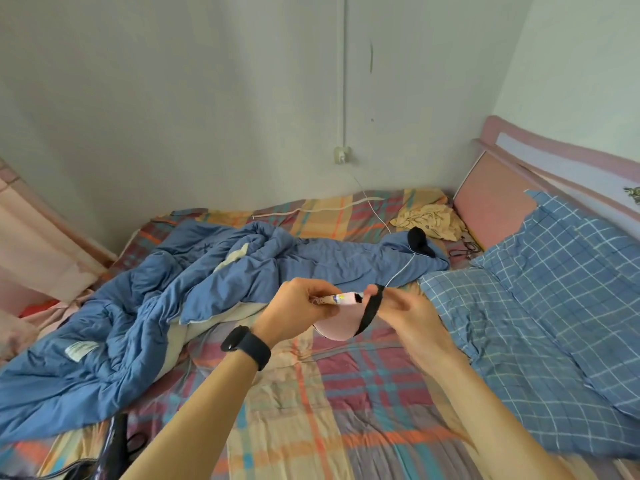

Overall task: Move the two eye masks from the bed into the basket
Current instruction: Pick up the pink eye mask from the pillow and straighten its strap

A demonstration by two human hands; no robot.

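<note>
A pink eye mask (pixel 337 323) with a black elastic strap (pixel 370 311) hangs in the air above the plaid bed sheet (pixel 346 393). My left hand (pixel 298 306), with a black watch on the wrist, pinches the mask's top edge. My right hand (pixel 405 313) grips the black strap at the mask's right side. A black object (pixel 420 241) that may be a second eye mask lies on the blue quilt near the headboard. No basket shows in the frame.
A crumpled blue quilt (pixel 156 306) covers the bed's left half. Blue checked pillows (pixel 554 306) lie at the right. A yellow cloth (pixel 431 220) and a white cable (pixel 401 268) sit near the pink headboard (pixel 491 199). A dark glossy object (pixel 110 452) is at the bottom left.
</note>
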